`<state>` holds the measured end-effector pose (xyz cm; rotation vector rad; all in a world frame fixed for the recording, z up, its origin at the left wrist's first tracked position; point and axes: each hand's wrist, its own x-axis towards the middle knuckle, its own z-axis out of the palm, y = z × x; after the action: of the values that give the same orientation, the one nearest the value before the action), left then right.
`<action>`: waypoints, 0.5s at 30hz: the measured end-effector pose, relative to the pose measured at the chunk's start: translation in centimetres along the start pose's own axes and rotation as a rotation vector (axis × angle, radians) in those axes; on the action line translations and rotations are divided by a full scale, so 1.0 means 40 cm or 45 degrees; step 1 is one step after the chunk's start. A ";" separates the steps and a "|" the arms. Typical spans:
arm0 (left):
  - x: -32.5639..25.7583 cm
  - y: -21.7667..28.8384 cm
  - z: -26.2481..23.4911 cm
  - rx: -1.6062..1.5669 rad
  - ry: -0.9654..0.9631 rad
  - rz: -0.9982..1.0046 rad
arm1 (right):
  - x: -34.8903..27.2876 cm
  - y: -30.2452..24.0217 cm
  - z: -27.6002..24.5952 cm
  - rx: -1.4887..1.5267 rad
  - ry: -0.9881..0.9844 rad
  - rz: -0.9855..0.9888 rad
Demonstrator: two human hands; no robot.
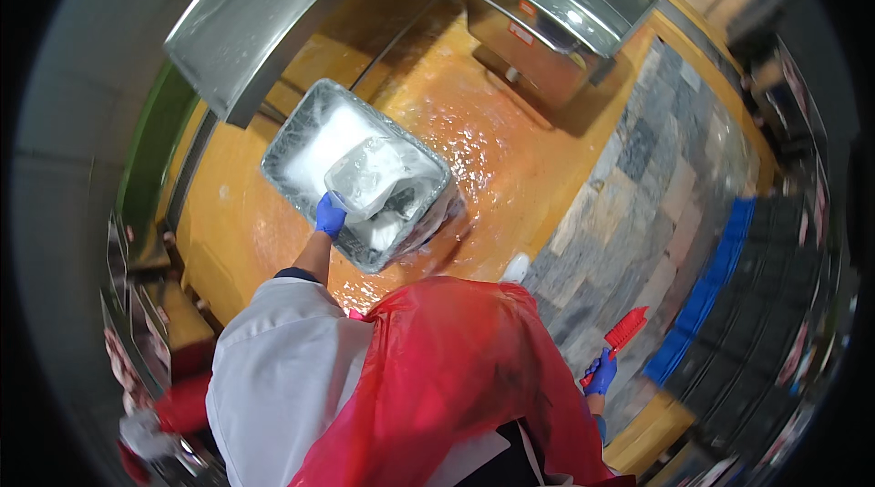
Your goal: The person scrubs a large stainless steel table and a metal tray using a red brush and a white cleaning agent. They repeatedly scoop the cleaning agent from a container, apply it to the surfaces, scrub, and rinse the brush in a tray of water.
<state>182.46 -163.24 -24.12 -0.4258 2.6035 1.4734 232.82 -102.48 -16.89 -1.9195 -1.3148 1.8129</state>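
Ice fills the one square metal tub [296, 136] below me, and everything else I place from that tub. My left hand [330, 215], in a blue glove, is at the tub's near edge with its fingers curled shut around the rim of one clear plastic container [369, 175]. That container lies tilted on top of the ice inside the tub, its open mouth towards my hand.

My right hand [601, 375], also blue-gloved, hangs well away from the tub, low at my right side, closed around the handle of one red scraper [623, 332] whose toothed head points up and away from me. So I count two gloved hands, each gripping one thing.

Between my hands and under my chin spreads my red apron [456, 378], worn over a white coat [273, 369].

The tub stands on a wet orange floor [492, 150] with water glistening just beside it. Beyond the tub, further from me, sits one large open steel bin [556, 4]; to the tub's far left slants one steel chute [264, 13]. Right of the tub runs a band of grey stone paving [656, 177].
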 end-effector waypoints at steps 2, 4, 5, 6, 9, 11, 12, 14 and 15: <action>-0.057 0.075 0.014 -0.240 0.093 -0.044 | 0.127 -0.166 0.074 -0.082 -0.089 -0.088; -0.098 0.118 0.026 -0.491 0.155 -0.066 | 0.268 -0.342 0.170 -0.225 -0.219 -0.202; -0.123 0.155 0.041 -0.567 0.235 -0.098 | 0.324 -0.421 0.236 -0.302 -0.281 -0.257; -0.156 0.227 0.060 -0.653 0.324 -0.131 | 0.361 -0.514 0.325 -0.379 -0.332 -0.313; -0.185 0.356 0.070 -0.607 0.466 -0.209 | 0.477 -0.747 0.610 -0.614 -0.555 -0.516; -0.194 0.409 0.095 -0.640 0.583 -0.204 | 0.487 -0.872 0.826 -0.707 -0.791 -0.638; -0.193 0.396 0.107 -0.604 0.636 -0.218 | 0.485 -0.920 0.933 -0.737 -0.874 -0.647; -0.187 0.403 0.135 -0.733 0.714 -0.277 | 0.462 -0.979 1.134 -0.782 -1.027 -0.652; -0.179 0.419 0.151 -0.803 0.753 -0.299 | 0.439 -0.998 1.225 -0.832 -1.073 -0.656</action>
<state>184.06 -148.61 -11.80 -1.3599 2.2360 2.3281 169.04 -87.38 -14.10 -0.7513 -2.6134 2.1032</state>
